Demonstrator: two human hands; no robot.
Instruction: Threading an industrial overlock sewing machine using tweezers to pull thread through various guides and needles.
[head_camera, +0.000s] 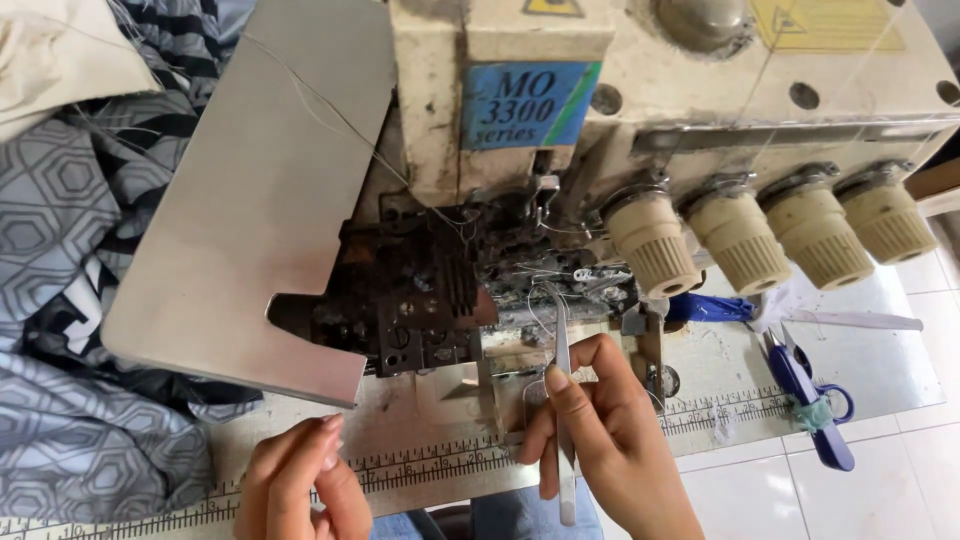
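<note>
Right at the fingertips, the right hand (610, 435) pinches a pair of slim, silvery steel tweezers (563, 400) between thumb and first fingers, gripping them about midway along their length, with the tips pointing up into the opened looper area (450, 300) of a worn cream-coloured overlock sewing machine (690, 70). The tips sit among fine pale threads (545, 295) just below the presser foot. The left hand (300, 475) rests low at the table edge, fingers curled loosely together; whether it nips a thread end cannot be told.

Tweezers like these look light, stiff and springy, and smooth enough to slip, so a mid-shaft pinch seems the sound hold. The thread is likely limp, nearly weightless and easy to snap or fray, best taken close to its end.

Outward from there, a flat grey metal cover plate (260, 200) swings open to the left, over heaped grey patterned fabric (60, 260). Four ribbed beige tension knobs (760, 235) line the machine's right side. Blue-handled thread snips (810, 395) lie on the pale table (900, 340), near a printed ruler strip (420, 465) along its front edge.
</note>
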